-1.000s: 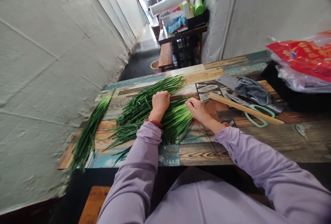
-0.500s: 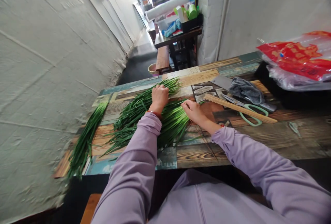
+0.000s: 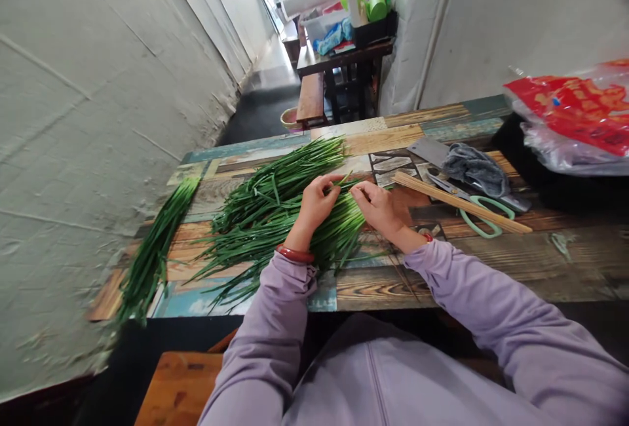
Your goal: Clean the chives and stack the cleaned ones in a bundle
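A loose pile of long green garlic chives [image 3: 265,193] lies on the table, pale stem ends toward the right. Over its near right part, my left hand [image 3: 318,204] curls its thumb and fingers about a few chives. Close to its right, my right hand [image 3: 377,208] pinches chives near their pale ends; a bit of green pokes out beyond its fingers. Whether a stick is among them I cannot tell. Below my right hand, a few thin dark sticks [image 3: 400,272] lie on the tabletop. A separate chive bundle [image 3: 162,246] rests at the left end.
To the right lie bamboo skewers [image 3: 462,202], green-handled scissors [image 3: 479,216], a flat metal blade [image 3: 426,151] and a grey cloth [image 3: 474,169]. A red and clear plastic bag [image 3: 574,115] sits farther right. The patterned table [image 3: 373,295] ends at a white wall [image 3: 73,151] on the left.
My left hand has come back from the far chives toward me and right, beside my right hand. My right hand stays pinched at the stem ends. The view has tilted down slightly.
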A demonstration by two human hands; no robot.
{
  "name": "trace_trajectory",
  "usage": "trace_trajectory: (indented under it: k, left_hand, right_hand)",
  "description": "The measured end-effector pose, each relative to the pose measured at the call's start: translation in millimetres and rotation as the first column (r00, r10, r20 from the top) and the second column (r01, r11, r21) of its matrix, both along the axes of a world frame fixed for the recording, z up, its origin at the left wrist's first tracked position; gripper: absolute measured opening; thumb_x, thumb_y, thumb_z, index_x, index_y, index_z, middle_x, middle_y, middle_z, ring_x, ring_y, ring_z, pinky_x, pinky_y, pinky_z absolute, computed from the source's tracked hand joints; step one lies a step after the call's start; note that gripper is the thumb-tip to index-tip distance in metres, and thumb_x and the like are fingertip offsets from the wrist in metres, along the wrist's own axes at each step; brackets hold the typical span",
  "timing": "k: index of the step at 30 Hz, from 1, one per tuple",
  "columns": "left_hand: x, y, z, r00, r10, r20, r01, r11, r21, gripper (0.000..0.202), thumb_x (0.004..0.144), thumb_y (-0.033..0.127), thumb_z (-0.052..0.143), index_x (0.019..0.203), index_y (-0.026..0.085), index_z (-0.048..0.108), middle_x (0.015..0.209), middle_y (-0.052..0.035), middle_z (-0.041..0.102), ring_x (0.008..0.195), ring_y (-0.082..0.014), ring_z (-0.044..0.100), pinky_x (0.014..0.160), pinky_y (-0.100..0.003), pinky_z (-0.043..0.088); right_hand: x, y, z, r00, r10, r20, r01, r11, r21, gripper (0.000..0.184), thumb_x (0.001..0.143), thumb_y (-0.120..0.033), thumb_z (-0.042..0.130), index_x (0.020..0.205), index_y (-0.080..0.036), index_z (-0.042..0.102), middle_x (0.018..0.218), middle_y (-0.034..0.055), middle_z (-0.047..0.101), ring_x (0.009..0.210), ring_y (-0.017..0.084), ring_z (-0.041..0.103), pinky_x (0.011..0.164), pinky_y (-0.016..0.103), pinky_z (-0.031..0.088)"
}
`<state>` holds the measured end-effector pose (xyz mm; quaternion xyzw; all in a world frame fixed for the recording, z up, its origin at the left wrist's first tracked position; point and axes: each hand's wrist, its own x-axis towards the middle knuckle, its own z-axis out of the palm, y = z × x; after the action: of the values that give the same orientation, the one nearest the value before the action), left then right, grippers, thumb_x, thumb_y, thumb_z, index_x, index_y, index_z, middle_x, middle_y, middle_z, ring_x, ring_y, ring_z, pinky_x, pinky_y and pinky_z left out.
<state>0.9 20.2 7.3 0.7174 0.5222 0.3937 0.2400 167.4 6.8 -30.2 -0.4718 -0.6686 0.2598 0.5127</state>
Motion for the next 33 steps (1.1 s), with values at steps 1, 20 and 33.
trace_trajectory:
  k: [1, 20, 33]
  left_hand:
    - [0.2, -1.7, -2.0, 1.0, -0.015, 0.015, 0.015, 1.0, 0.003, 0.022, 0.087, 0.019, 0.059, 0.102, 0.016, 0.074, 0.089, -0.0045, 0.07, 0.082, -0.0153, 0.062, 0.078, -0.028, 0.048]
    - [2.6, -11.1, -8.6, 1.0, -0.015, 0.016, 0.014, 1.0, 0.027, 0.016, 0.089, 0.021, 0.059, 0.086, 0.018, 0.074, 0.08, -0.0036, 0.066, 0.079, -0.0166, 0.06, 0.075, -0.028, 0.044]
    - [2.7, -11.3, -7.2, 0.997, -0.066, -0.031, 0.066, 0.998, -0.003, 0.018, 0.091, 0.021, 0.055, 0.079, 0.017, 0.068, 0.079, -0.0037, 0.066, 0.077, -0.0166, 0.059, 0.073, -0.028, 0.044]
  right_hand:
    - [0.7, -0.6, 1.0, 1.0, 0.006, 0.001, -0.006, 1.0, 0.0, 0.029, 0.094, -0.041, 0.049, 0.086, -0.021, 0.069, 0.082, 0.0042, 0.074, 0.074, 0.019, 0.067, 0.069, 0.029, 0.047]
    - [6.2, -12.7, 11.2, 1.0, -0.011, 0.017, 0.013, 0.994, -0.106, 0.03, 0.093, -0.045, 0.055, 0.089, -0.02, 0.071, 0.087, 0.0044, 0.076, 0.078, 0.018, 0.069, 0.074, 0.03, 0.053]
    - [17.0, 0.0, 7.3, 0.999, 0.049, 0.022, -0.046, 0.993, -0.106, 0.035, 0.095, -0.049, 0.052, 0.111, -0.022, 0.068, 0.097, 0.0049, 0.073, 0.086, 0.018, 0.067, 0.076, 0.03, 0.052]
